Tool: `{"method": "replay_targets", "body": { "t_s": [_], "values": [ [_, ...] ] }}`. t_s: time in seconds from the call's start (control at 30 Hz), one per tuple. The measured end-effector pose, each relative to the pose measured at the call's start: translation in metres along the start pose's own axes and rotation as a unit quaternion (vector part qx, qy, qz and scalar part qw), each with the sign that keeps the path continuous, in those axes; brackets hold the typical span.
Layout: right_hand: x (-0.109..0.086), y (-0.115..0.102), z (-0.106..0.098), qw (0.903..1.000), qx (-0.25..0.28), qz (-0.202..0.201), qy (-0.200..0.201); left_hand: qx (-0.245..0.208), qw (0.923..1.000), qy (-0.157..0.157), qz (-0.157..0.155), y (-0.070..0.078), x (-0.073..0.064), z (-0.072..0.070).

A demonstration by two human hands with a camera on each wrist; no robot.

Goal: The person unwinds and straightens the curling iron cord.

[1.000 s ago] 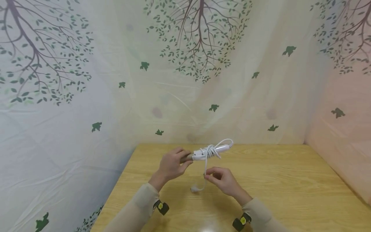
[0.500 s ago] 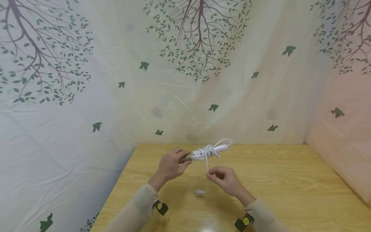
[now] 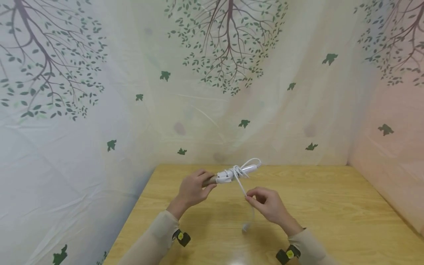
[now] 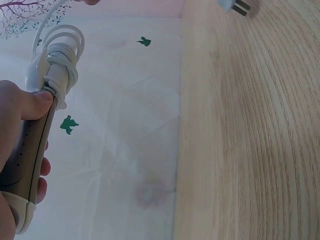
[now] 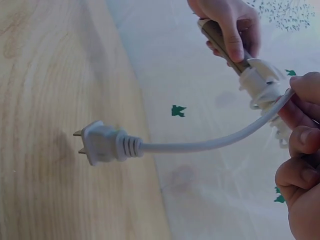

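Observation:
My left hand (image 3: pixel 192 189) grips the brown barrel of a hair iron (image 4: pixel 25 150), its thumb lying along the barrel near the white handle (image 3: pixel 250 169). The iron is held above the table, its handle aimed up and to the right. Several turns of white power cord (image 4: pixel 62 60) wrap the handle, with a loose loop at its far end. My right hand (image 3: pixel 268 204) pinches the cord between thumb and fingertips, a short stretch from the wrap. Below that pinch the two-pin plug (image 5: pixel 105 142) dangles over the table.
A wooden table (image 3: pixel 331 206) lies beneath both hands. Behind it and at the sides hangs a pale cloth (image 3: pixel 212 121) printed with trees and green birds. Each wrist wears a small black camera (image 3: pixel 183 238) on a strap.
My right hand has moved right and slightly away from the iron, pulling the cord from hanging straight to slanting. The plug has swung right and lower. My left hand has shifted slightly left.

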State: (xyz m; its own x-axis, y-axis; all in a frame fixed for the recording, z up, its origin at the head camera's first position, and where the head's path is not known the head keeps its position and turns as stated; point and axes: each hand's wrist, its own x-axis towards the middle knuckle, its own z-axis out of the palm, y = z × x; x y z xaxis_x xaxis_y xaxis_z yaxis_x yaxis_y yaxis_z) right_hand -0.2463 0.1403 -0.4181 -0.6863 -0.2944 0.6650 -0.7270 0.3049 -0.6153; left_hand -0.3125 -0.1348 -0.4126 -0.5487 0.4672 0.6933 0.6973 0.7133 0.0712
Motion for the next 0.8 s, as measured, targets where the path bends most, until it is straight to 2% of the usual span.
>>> {"method": "replay_targets", "body": {
  "t_s": [0.17,0.4,0.63,0.8],
  "values": [
    [0.002,0.0,-0.008,0.9988,-0.035,-0.015,0.03,-0.002,1.0,0.003,0.001,-0.001,-0.001,0.003],
    [0.003,0.023,-0.018,0.9949,-0.083,-0.022,0.053,-0.003,0.9999,-0.01,0.002,-0.002,-0.003,0.007],
    [0.019,0.023,-0.038,0.9913,-0.099,-0.059,0.063,-0.008,0.9999,-0.014,0.002,-0.003,-0.005,0.005],
    [0.029,0.026,-0.048,0.9901,-0.109,-0.056,0.068,-0.011,0.9998,-0.016,0.0,-0.003,-0.007,0.006]
  ]
}}
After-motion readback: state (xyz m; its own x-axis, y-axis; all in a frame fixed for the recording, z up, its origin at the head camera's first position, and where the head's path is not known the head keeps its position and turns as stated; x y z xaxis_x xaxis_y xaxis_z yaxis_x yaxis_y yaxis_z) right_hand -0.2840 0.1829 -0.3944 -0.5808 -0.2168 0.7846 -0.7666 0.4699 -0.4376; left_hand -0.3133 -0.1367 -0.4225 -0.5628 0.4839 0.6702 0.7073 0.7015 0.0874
